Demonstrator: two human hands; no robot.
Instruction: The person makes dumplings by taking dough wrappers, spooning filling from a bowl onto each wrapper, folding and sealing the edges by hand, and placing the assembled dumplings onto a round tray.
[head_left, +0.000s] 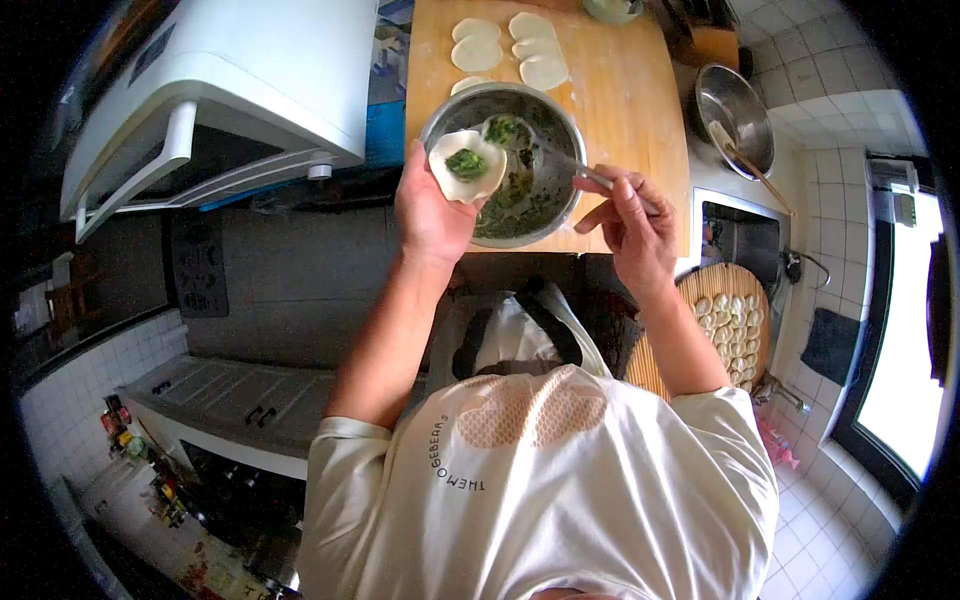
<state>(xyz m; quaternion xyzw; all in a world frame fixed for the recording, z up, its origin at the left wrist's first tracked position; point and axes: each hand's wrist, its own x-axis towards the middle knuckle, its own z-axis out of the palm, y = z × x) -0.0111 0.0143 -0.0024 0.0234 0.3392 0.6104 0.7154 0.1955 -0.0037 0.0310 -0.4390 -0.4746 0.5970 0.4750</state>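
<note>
On the palm of my left hand (432, 212) rests a round dumpling wrapper (484, 183), its edge curling up. A small heap of green filling (466, 164) lies in its middle. My right hand (640, 222) is closed around the handle of a metal spoon (590, 176), which reaches down into the bowl. The steel mixing bowl (572, 205) stands at the near edge of the wooden board and holds more chopped green filling. My left hand is over the bowl's left rim.
Several flat dumpling wrappers (540, 72) lie on the wooden board (630, 120) beyond the bowl. At right are a steel pot (752, 110) with a wooden-handled utensil, a sink (742, 235), and a round woven tray (655, 355) bearing rows of dumplings (735, 330). A white appliance (270, 70) stands left.
</note>
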